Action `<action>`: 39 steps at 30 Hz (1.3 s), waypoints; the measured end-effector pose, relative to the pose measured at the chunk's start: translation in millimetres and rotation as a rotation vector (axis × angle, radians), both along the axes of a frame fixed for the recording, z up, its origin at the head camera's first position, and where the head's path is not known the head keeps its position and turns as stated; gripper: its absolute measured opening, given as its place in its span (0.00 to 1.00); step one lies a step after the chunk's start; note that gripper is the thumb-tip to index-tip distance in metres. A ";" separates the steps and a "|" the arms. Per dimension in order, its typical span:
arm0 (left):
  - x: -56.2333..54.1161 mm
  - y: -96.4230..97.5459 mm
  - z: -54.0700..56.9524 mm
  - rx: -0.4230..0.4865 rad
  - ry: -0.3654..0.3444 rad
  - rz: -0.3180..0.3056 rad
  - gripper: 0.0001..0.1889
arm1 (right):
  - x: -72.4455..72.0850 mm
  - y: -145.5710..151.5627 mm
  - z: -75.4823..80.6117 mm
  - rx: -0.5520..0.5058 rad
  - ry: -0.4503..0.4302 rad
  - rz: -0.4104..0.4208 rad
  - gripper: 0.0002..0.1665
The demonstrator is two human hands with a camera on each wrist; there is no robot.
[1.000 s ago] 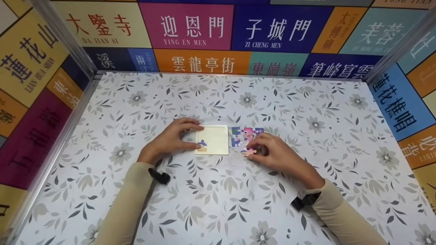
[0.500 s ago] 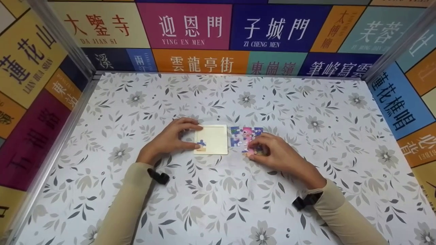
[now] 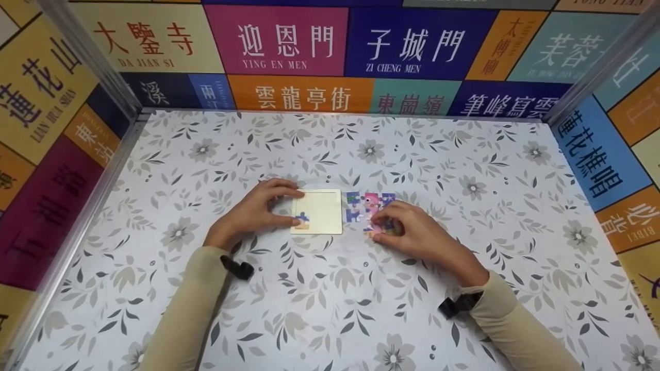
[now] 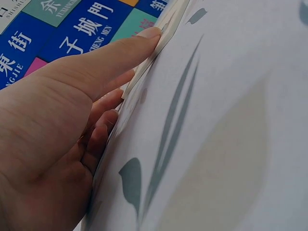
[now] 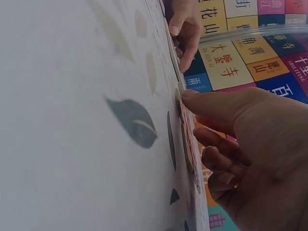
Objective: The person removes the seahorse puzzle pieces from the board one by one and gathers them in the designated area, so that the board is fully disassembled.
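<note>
A cream puzzle tray [image 3: 325, 214] lies mid-table in the head view, with one blue-and-tan jigsaw piece [image 3: 302, 219] in its near left corner. My left hand [image 3: 263, 208] holds the tray's left side, thumb at that piece and fingers along the edge; the left wrist view shows the thumb [image 4: 139, 41] on the rim. To the right lies a cluster of blue and pink jigsaw pieces [image 3: 353, 215]. At its near left corner my right hand [image 3: 415, 229] pinches a pink-and-tan jigsaw piece [image 3: 370, 233] between thumb and forefinger. The hand hides part of the cluster.
A white tablecloth [image 3: 319, 309] with grey flowers and leaves covers the table. Panels with coloured name blocks [image 3: 289, 41] stand behind and at both sides. A black strap camera [image 3: 238, 268] sits on the left wrist, another strap camera [image 3: 459, 305] on the right.
The pink-and-tan piece, tilted and askew a second ago, now lies in line with the pink column of the cluster. The left hand and tray stay put; the head view shifts slightly.
</note>
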State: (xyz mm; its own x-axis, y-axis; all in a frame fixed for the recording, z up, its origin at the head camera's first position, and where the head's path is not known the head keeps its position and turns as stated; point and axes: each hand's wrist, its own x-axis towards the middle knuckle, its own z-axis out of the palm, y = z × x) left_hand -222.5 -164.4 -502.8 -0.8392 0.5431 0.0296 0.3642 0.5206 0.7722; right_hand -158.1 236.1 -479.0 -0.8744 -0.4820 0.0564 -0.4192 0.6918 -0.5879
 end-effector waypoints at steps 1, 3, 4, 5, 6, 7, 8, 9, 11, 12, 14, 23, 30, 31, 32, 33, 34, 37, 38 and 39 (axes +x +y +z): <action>0.1 0.0 0.2 0.001 0.001 -0.001 0.32 | -0.1 -1.2 0.1 -0.003 0.011 0.008 0.21; 0.0 0.2 0.2 0.003 0.003 -0.005 0.33 | -0.2 -4.1 0.7 -0.013 0.028 0.025 0.20; -0.1 0.3 0.2 0.005 0.004 -0.007 0.33 | -0.5 -5.8 0.4 -0.019 0.036 0.034 0.19; -0.2 0.3 0.2 0.008 0.006 -0.010 0.33 | -0.8 -7.9 -0.1 -0.027 0.041 0.044 0.18; -0.4 0.5 0.1 0.011 0.006 -0.010 0.33 | -1.1 -10.1 -0.7 -0.034 0.045 0.053 0.18; -0.3 0.6 0.2 0.010 0.003 -0.010 0.33 | -1.3 -12.5 -1.3 -0.037 0.044 0.058 0.17; -0.3 0.8 0.1 0.011 0.001 -0.009 0.33 | -1.5 -15.4 -1.8 -0.042 0.042 0.065 0.17; -0.4 1.0 0.0 0.011 -0.001 -0.007 0.33 | -1.8 -18.5 -2.3 -0.043 0.043 0.069 0.17; -0.4 -0.1 -0.5 0.012 -0.002 -0.004 0.33 | -3.4 -26.8 -3.4 -0.044 0.040 0.080 0.17; -0.6 -0.4 -0.8 0.012 -0.001 -0.004 0.33 | -4.2 -31.3 -3.7 -0.040 0.039 0.085 0.17; -0.8 -0.7 -1.1 0.011 0.000 -0.003 0.33 | -6.1 -40.8 -4.4 -0.029 0.041 0.096 0.17; 0.1 1.5 0.0 -0.008 -0.012 0.016 0.32 | -15.5 -82.3 -3.2 -0.038 0.021 0.109 0.18; -0.3 1.6 -0.5 -0.005 -0.001 0.013 0.33 | -26.4 -105.5 -2.0 -0.040 0.003 0.132 0.20; -0.5 1.4 -0.7 -0.003 0.004 0.011 0.33 | -27.9 -108.7 -1.5 -0.033 0.002 0.138 0.20; -0.6 1.1 -0.5 -0.003 0.009 0.009 0.32 | -29.6 -111.9 -1.3 -0.030 -0.001 0.146 0.21; -0.8 0.9 -0.7 -0.002 0.016 0.006 0.32 | -31.2 -115.1 -1.0 -0.028 -0.004 0.155 0.21; -1.0 0.6 -1.0 -0.002 0.023 0.004 0.32 | -32.8 -118.4 -0.7 -0.024 -0.007 0.164 0.22; -1.4 0.0 -1.2 -0.003 0.034 -0.001 0.32 | -36.5 -127.8 -0.2 -0.013 -0.012 0.186 0.22; -1.5 0.1 -1.1 -0.004 0.036 -0.003 0.32 | -37.7 -130.5 -0.3 -0.012 -0.016 0.191 0.22; -1.8 0.1 -1.2 -0.004 0.038 -0.005 0.32 | -38.5 -133.0 -0.3 -0.011 -0.016 0.193 0.22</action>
State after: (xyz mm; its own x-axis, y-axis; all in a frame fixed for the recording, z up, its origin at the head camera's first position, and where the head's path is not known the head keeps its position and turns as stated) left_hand -224.3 -164.3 -504.1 -0.8345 0.5478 0.0596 0.3964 0.5216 0.7555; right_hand -196.6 103.1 -479.3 -0.7666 -0.6403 0.0493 -0.5338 0.5927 -0.6031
